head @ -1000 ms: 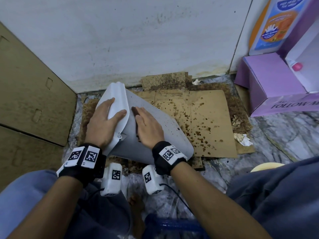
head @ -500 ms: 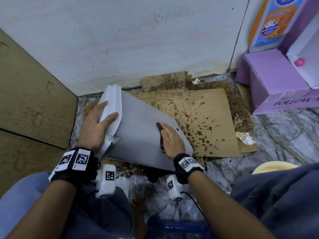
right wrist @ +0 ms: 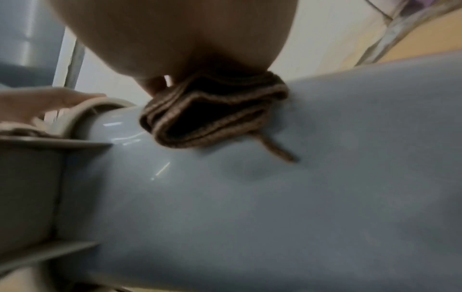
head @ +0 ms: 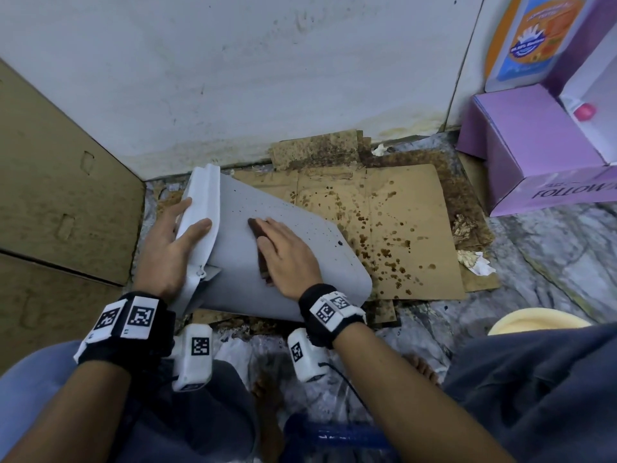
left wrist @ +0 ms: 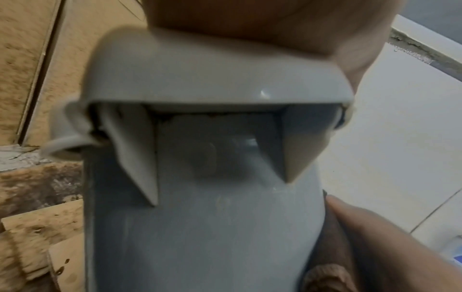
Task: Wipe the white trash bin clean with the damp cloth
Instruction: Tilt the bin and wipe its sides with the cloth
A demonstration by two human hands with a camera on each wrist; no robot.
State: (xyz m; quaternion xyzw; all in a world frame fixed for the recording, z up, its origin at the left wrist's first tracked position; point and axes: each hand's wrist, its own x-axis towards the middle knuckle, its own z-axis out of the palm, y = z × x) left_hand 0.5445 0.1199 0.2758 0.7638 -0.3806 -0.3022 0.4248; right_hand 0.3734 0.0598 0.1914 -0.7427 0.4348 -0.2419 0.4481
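Observation:
The white trash bin (head: 240,262) lies on its side on stained cardboard, rim toward the left wall. My left hand (head: 173,248) grips the bin's rim (head: 203,225), thumb over the outer lip. My right hand (head: 287,259) lies flat with straight fingers on the bin's side, pressing a folded brown cloth (head: 258,235) against it. The cloth (right wrist: 212,116) shows bunched under the palm in the right wrist view, with the bin wall (right wrist: 250,197) below it. The left wrist view looks along the bin (left wrist: 200,227) beneath its rim (left wrist: 212,79).
Stained cardboard (head: 384,228) covers the floor beside the bin. A white wall (head: 233,78) stands behind and a brown board (head: 50,195) to the left. Purple boxes (head: 534,155) sit at the right, crumpled paper (head: 474,262) lies near them, and a yellow basin rim (head: 534,320) shows at lower right.
My right hand slid the cloth from near the rim toward the bin's base, then back toward the middle of the side. The left hand kept its grip on the rim.

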